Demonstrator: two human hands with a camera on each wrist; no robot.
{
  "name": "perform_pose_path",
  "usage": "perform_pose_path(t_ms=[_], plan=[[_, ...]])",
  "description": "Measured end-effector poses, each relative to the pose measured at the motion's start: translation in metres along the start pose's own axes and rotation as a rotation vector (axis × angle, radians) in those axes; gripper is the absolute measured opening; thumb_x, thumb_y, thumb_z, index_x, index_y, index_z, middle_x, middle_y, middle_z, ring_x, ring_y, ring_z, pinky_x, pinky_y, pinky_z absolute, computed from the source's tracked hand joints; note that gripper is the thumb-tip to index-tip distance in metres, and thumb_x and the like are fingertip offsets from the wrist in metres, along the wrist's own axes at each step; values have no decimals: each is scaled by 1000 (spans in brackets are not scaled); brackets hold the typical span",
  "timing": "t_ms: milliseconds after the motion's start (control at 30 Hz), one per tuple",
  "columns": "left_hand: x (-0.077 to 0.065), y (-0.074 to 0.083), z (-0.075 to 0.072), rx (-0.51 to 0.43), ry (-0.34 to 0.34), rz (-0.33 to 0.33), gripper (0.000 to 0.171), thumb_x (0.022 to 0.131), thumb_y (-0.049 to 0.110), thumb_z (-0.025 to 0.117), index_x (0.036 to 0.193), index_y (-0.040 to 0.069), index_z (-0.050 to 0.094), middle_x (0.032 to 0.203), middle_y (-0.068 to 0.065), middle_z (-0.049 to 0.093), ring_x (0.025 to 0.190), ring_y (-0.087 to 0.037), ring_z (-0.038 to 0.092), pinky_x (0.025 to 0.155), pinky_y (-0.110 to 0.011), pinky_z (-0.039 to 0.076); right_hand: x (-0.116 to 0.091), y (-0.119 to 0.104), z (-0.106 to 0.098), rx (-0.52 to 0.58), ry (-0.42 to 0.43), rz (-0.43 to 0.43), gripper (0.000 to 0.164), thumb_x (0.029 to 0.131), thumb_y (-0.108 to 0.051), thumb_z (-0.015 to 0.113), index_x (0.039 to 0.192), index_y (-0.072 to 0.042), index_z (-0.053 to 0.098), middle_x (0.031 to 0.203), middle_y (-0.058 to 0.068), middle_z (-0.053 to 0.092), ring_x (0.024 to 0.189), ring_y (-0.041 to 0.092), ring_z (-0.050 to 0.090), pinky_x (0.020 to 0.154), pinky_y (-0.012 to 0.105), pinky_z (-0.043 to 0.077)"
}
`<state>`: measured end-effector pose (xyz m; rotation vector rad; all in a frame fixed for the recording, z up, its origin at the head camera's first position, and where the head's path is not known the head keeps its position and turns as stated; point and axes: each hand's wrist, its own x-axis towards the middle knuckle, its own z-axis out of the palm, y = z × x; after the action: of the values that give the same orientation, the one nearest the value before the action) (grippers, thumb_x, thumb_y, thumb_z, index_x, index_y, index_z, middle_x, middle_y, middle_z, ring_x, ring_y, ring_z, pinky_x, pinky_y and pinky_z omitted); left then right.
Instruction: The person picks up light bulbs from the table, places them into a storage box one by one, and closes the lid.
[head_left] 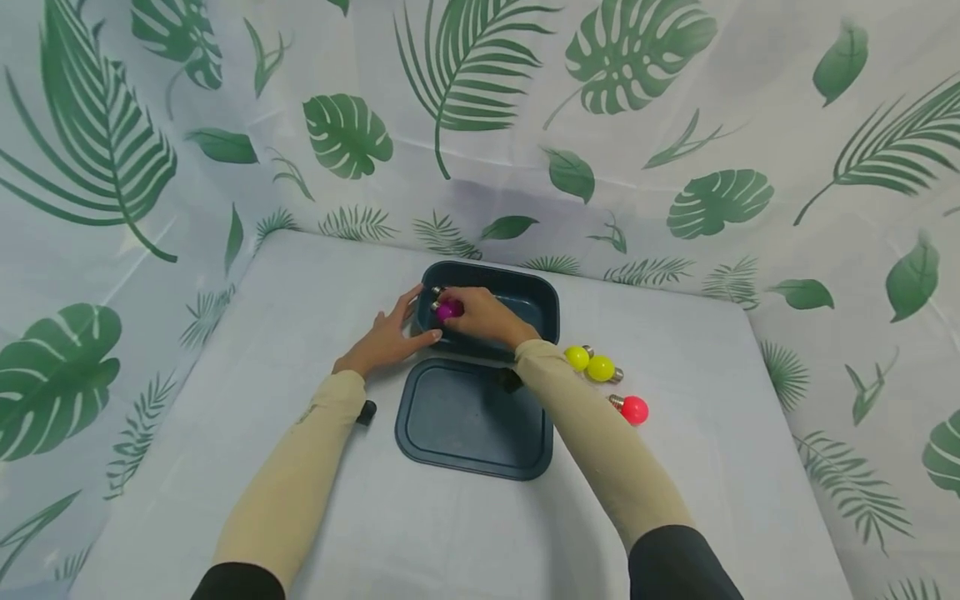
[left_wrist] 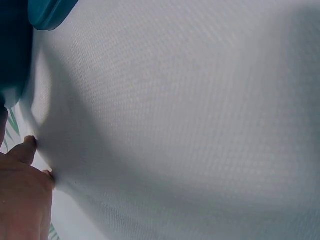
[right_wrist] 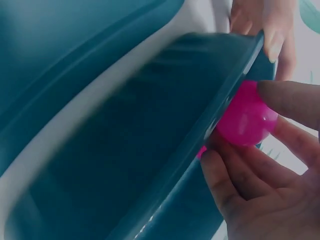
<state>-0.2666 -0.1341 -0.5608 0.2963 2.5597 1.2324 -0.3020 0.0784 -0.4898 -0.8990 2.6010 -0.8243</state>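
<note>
My right hand [head_left: 483, 315] reaches into the left end of a dark blue box [head_left: 542, 287] and pinches a magenta light bulb [head_left: 448, 311] between thumb and fingers. In the right wrist view the round bulb [right_wrist: 246, 117] shows inside the rim, and a second bit of pink [right_wrist: 201, 152] peeks out by the fingertips. Metal screw bases [head_left: 437, 293] show beside the bulb in the head view. My left hand [head_left: 386, 340] rests against the box's left end, fingers spread, its thumb along the front side. In the left wrist view only part of the left hand [left_wrist: 25, 190] is seen.
A matching flat lid [head_left: 472, 425] lies on the white table in front of the box. Right of the box are two yellow bulbs [head_left: 577, 358] and a red-pink bulb [head_left: 635, 410]. Leaf-patterned cloth [head_left: 480, 192] stands behind the table.
</note>
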Motion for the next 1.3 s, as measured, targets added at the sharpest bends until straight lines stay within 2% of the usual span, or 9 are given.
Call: perform_pose_path(t_ms=[167, 300, 467, 933, 1300], plan=[[-1, 1, -1, -10, 7, -1, 93, 78, 77, 57, 148, 56, -1, 159, -3, 28, 149, -24, 17, 118, -56, -6, 3, 3, -1, -15, -40, 45, 37, 91, -11, 68, 126, -1, 62, 113, 13, 67, 95, 22, 63, 87, 35, 53], [1, 0, 0, -2, 12, 19, 94, 80, 76, 57, 151, 52, 0, 158, -3, 30, 148, -21, 21, 119, -53, -6, 6, 6, -2, -39, -90, 84, 37, 90, -12, 68, 125, -2, 63, 114, 14, 67, 95, 23, 63, 88, 36, 53], [2, -1, 0, 6, 27, 23, 95, 80, 76, 57, 152, 49, 2, 157, -4, 32, 147, -22, 22, 119, -53, -6, 10, 7, -1, -67, -133, 96, 39, 90, -14, 68, 127, -5, 63, 114, 12, 67, 97, 22, 64, 87, 35, 54], [4, -2, 1, 2, 30, 16, 94, 79, 76, 58, 151, 52, 2, 157, -3, 31, 148, -23, 20, 119, -52, -6, 10, 8, 5, -66, -139, 132, 43, 90, -14, 68, 131, -8, 60, 123, 13, 64, 107, 24, 62, 96, 38, 51], [1, -2, 0, -11, 22, 19, 93, 78, 78, 57, 149, 55, 1, 158, -4, 29, 147, -18, 23, 119, -52, -7, 5, 9, 7, -30, -123, 105, 46, 91, -17, 68, 133, -5, 57, 125, 14, 63, 108, 24, 63, 97, 37, 51]])
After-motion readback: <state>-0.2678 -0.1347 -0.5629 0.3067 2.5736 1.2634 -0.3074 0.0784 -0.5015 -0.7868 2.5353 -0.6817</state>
